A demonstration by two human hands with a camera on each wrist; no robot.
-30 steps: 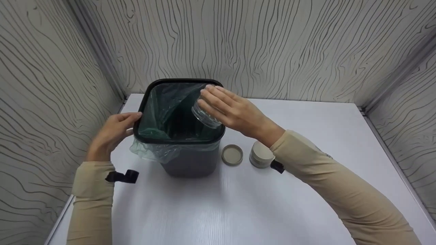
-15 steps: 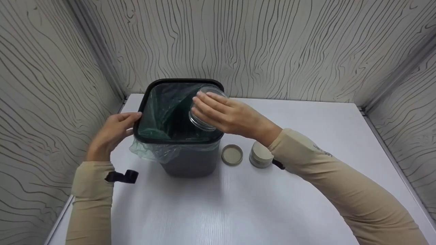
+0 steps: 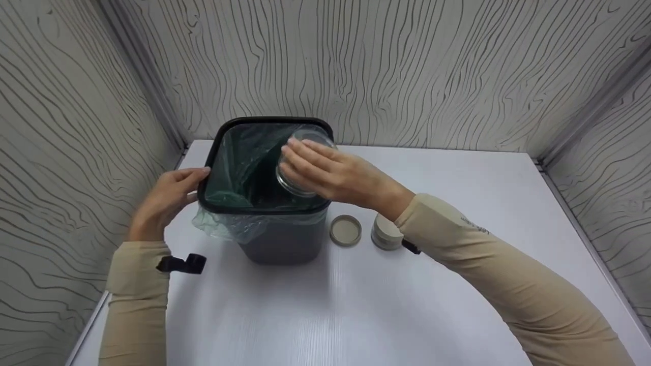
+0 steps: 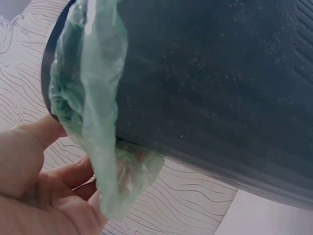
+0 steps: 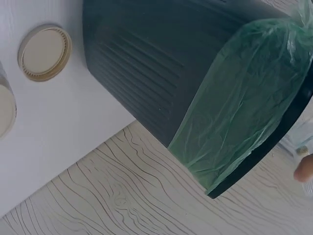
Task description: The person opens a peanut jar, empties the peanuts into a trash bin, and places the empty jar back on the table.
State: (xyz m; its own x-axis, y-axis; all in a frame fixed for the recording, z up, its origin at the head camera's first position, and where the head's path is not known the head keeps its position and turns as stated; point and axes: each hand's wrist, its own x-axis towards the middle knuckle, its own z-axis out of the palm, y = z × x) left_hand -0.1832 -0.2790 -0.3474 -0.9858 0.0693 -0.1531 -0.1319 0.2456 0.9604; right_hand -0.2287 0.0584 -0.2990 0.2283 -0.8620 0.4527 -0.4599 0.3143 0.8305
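1. Your right hand (image 3: pixel 328 173) holds, and partly covers, a clear jar (image 3: pixel 291 184) over the bin (image 3: pixel 285 246);
2. your left hand (image 3: pixel 165 195), partly veiled by liner (image 4: pixel 100 98), pinches the rim (image 3: pixel 264 209);
3. a sleeve (image 3: pixel 442 229) overlaps a lidded jar (image 3: pixel 384 236).

My sleeves (image 3: pixel 136 305) are beige, my jar (image 3: pixel 314 136) clear. By the white table's (image 3: pixel 285 320) far left corner, the bin (image 3: pixel 282 245) is dark grey, its rim (image 3: pixel 274 120) black, its liner (image 3: pixel 231 170) translucent green; dark wavy grain runs over the pale walls (image 3: pixel 366 61).

Soft glare on white tabletop (image 3: pixel 346 310), wrist views hazy
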